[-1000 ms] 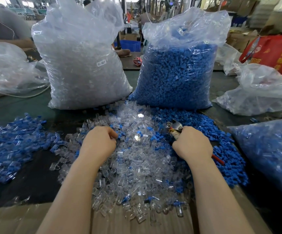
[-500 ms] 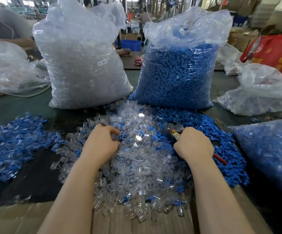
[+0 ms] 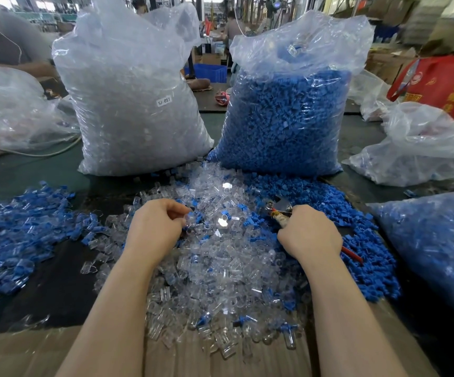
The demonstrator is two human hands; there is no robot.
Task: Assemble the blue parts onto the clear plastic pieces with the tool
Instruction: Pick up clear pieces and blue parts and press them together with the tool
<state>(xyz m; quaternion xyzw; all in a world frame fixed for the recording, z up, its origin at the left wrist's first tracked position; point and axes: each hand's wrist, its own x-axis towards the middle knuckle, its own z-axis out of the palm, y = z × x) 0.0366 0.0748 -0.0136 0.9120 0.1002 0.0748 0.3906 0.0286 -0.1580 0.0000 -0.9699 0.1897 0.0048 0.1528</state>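
Clear plastic pieces [image 3: 220, 268] lie heaped on the counter [image 3: 57, 268] before you; your left hand [image 3: 155, 229] pinches one with curled fingers [image 3: 177, 213], while your right hand [image 3: 311, 235] grips the tool [image 3: 279, 209] beside loose blue parts [image 3: 356, 227]

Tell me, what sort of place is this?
Most likely a factory assembly bench. Big plastic sacks hold clear pieces and blue parts, loose heaps cover the table, and the right hand grips pliers.
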